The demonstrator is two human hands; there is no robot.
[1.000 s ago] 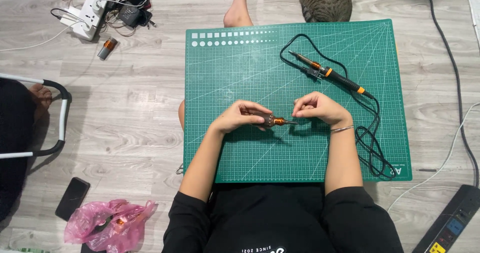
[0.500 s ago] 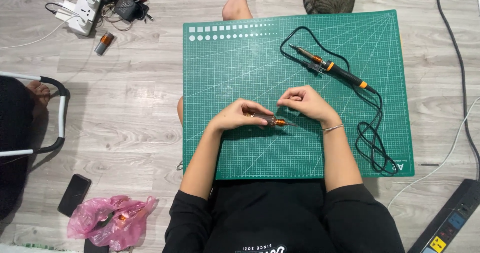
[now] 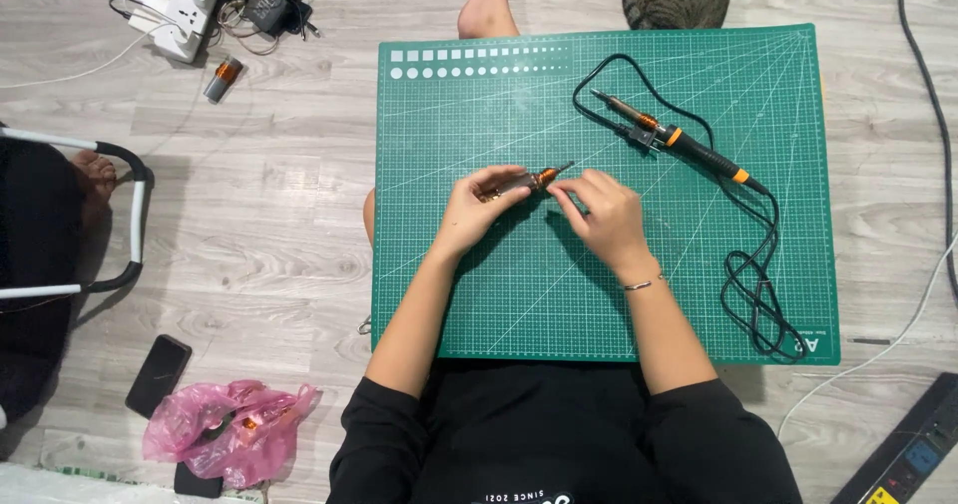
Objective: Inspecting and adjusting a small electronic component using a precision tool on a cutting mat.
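Now both hands close on a small orange-collared tool at the centre of the frame.

Held just above the green cutting mat [image 3: 479, 294], the small tool [image 3: 534, 178] has its thin metal tip tilted toward the upper right, where half a second ago it lay nearly level. The left hand [image 3: 477, 205] has its fingers pinched shut around the tool's rear end; the right hand [image 3: 604, 210] has drawn in, fingertips together at the tool's front, touching it. Compared with the earlier frames, both hands sit higher on the mat. To the upper right a soldering iron [image 3: 679, 140] lies untouched, its black cord [image 3: 758, 294] looping down the mat's right side. A pink plastic bag [image 3: 225, 429] lies lower left.
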